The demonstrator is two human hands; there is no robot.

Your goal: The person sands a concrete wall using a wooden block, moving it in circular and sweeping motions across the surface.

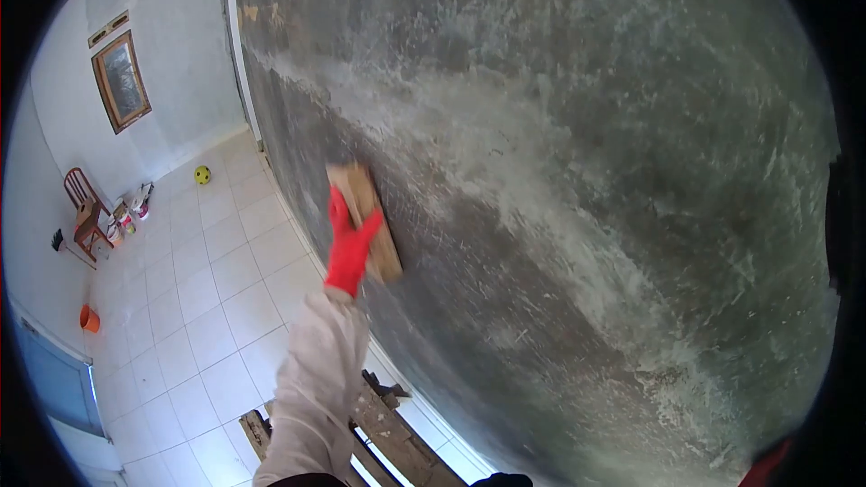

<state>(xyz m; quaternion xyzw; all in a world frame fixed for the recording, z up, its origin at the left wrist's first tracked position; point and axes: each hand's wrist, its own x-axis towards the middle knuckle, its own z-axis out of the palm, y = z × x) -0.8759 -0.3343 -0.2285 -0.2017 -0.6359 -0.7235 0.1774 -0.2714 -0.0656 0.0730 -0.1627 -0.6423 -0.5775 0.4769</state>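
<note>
My left hand (350, 243), in a red glove, is closed around a pale wooden block (383, 248). The block's long side slants up and to the left, and it lies against the dark grey plastered wall (559, 325). Slight blur softens its upper end. A light, scuffed band runs diagonally across the wall, with many fine pale scratches around it. At the lower right edge a small red patch of my right hand (767, 466) shows beside the wall; its fingers are hidden.
Below my left arm is a rough wooden plank platform (406, 442). White floor tiles (212, 338) stretch to the left. Farther off are a wooden chair (87, 212), several paint cans (126, 216), a yellow ball (202, 175), an orange bucket (89, 318) and a small window (122, 81).
</note>
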